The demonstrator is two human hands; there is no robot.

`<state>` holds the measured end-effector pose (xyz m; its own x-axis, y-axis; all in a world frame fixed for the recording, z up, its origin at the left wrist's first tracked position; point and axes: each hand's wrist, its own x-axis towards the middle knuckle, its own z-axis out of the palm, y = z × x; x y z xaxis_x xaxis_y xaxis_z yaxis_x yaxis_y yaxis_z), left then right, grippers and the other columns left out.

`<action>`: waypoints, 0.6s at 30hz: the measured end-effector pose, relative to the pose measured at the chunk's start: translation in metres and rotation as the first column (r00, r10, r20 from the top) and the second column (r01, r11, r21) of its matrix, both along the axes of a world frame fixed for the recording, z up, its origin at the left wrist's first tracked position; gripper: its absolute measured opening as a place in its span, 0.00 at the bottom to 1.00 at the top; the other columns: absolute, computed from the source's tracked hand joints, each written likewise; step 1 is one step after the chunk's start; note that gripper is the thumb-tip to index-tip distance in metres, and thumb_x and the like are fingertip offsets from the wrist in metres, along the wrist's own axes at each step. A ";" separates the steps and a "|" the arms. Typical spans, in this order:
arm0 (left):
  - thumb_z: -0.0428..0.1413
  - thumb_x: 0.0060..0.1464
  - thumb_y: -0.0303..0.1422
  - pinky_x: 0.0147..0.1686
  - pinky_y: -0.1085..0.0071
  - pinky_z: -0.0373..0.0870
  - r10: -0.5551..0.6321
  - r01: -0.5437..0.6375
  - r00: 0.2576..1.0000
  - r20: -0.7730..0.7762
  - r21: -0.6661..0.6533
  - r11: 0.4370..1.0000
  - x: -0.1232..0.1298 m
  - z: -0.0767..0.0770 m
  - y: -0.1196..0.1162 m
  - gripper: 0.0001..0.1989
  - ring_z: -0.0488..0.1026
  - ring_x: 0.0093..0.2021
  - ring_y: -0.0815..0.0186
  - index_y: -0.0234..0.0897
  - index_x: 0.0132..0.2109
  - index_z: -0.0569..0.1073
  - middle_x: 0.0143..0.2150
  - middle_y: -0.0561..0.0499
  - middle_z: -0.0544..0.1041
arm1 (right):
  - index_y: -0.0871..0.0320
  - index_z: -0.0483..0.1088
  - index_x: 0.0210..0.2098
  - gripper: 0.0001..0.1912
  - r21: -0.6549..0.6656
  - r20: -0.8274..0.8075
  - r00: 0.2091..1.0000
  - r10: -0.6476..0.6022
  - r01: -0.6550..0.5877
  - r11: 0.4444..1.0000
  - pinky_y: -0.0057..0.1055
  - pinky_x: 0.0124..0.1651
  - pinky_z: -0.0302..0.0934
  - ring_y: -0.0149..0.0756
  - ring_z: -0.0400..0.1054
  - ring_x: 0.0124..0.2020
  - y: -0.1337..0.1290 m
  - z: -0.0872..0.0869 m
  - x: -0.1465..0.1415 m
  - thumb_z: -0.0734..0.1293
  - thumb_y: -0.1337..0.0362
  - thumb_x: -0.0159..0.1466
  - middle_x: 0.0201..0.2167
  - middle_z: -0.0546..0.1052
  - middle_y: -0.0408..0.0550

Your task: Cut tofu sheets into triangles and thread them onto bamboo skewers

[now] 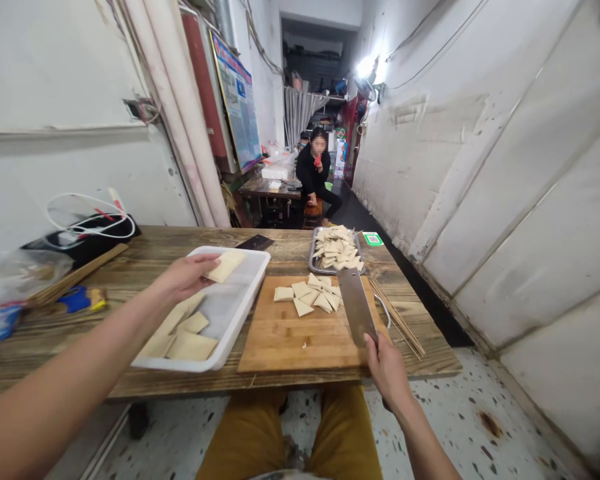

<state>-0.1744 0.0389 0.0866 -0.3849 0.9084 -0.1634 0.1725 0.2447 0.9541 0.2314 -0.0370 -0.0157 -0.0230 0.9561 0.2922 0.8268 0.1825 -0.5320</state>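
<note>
My left hand (190, 275) is closed on a pale, flat tofu sheet (227, 265), held above the far part of a white plastic tub (240, 310). More tofu sheets (193, 345) lie in the tub's near left part. In my right hand (389, 370) is a cleaver (355, 303), its broad blade over the right side of a wooden cutting board (290, 343). Several cut tofu pieces (304, 307) lie loosely on the board's far half. Behind the board, a metal tray (325, 270) carries a heap of cut tofu pieces (337, 245).
Thin wooden sticks (400, 320) lie right of the board. A dark phone-like slab (255, 243) and a green code card (373, 239) are at the far edge. Bags, a white cable (90, 230) and sticks crowd the left. A person (313, 170) sits beyond the table.
</note>
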 end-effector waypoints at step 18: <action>0.50 0.54 0.39 0.46 0.57 0.67 -0.028 0.341 0.668 -0.744 0.272 0.900 0.121 -0.111 -0.107 0.16 0.70 0.46 0.54 0.33 0.46 0.69 0.44 0.40 0.73 | 0.58 0.65 0.34 0.13 -0.244 0.458 0.776 0.435 -0.360 0.900 0.27 0.25 0.48 0.36 0.71 0.25 -0.015 0.073 -0.047 0.53 0.61 0.68 0.25 0.76 0.47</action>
<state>-0.0535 -0.0685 -0.0249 -0.0552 0.8993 0.4339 0.8296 -0.2005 0.5211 0.1845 -0.0519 0.0577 -0.5138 0.8579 0.0059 0.8513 0.5107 -0.1208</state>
